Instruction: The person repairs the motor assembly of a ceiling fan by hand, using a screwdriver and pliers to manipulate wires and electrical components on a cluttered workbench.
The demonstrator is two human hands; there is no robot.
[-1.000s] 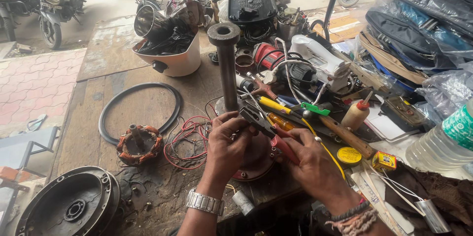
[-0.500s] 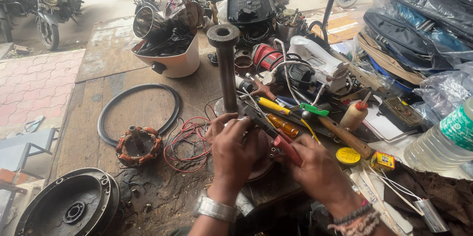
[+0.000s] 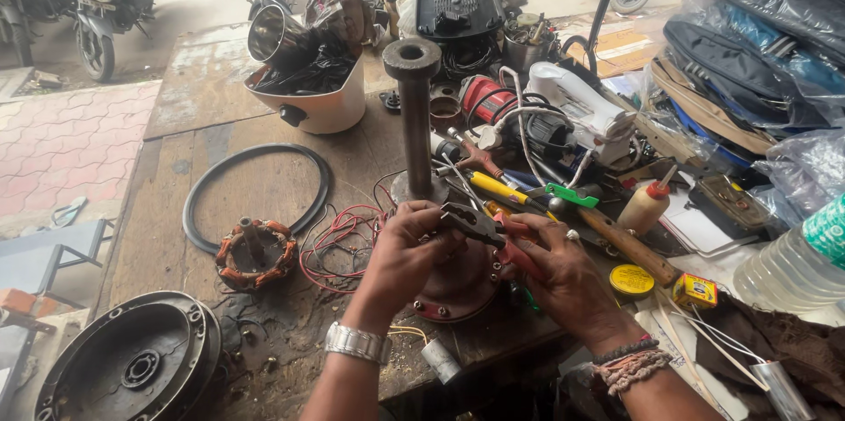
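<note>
— Two hands, both on one tool? What are the fingers doing?

— Left fingers (image 3: 431,220) are closed around the dark head of the pliers (image 3: 475,222). Right fingers (image 3: 539,229) are wrapped round its red handles. Whether anything sits in the nose I cannot tell.

— Anything different from a moment ago?

— Little. The left hand (image 3: 400,254) has drawn in from beside the upright shaft (image 3: 415,113) to meet the right hand (image 3: 568,271). The pliers stayed over the reddish round motor base (image 3: 453,289), close to the near edge of the tabletop (image 3: 220,78). I'd judge the grip settled, with the work kept in one spot.

— And further out?

— Red wires (image 3: 339,241) lie loose just left of the base, then a copper-wound stator (image 3: 256,252) touching a black rubber ring (image 3: 255,197).

— Packages and labels?

— Right of the hands is a flat round yellow tin (image 3: 631,280), with a small yellow and red box (image 3: 694,291) beside it. Behind them stands a cream squeeze bottle (image 3: 645,207) with a red nozzle. At the right edge a clear plastic bottle (image 3: 792,267) carries a green label (image 3: 827,232).
</note>
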